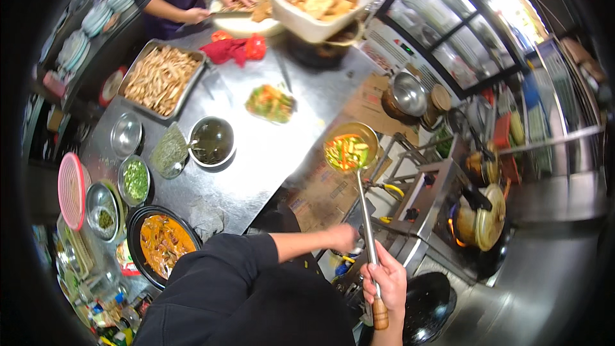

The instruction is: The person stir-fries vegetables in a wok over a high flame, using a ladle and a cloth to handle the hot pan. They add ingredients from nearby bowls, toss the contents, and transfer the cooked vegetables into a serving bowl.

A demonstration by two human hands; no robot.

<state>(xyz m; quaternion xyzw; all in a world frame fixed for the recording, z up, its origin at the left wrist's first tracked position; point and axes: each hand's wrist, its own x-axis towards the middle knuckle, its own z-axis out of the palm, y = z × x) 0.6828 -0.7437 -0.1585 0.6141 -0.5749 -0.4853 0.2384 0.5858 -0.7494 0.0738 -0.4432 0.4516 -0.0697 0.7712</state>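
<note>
My right hand point(386, 275) grips a long-handled ladle point(366, 214) low on its metal shaft, just above the wooden end. The ladle's bowl reaches forward, past the table's right edge, and holds cut vegetables point(346, 154) in green and orange. Smeared by motion, my left hand point(341, 238) is just left of the ladle's shaft; its fingers cannot be made out. On the steel table point(240, 182), ahead and to the left, lies a portion of similar mixed vegetables point(272, 103); glare hides the edge of whatever holds it.
Left are a tray of pale strips point(160, 80), a bowl of dark liquid point(213, 142), chopped greens point(135, 179) and a black pot of orange stew point(163, 243). A lidded pot point(490, 218) sits over flames at right. Across the table, a co-worker point(173, 0) holds a knife.
</note>
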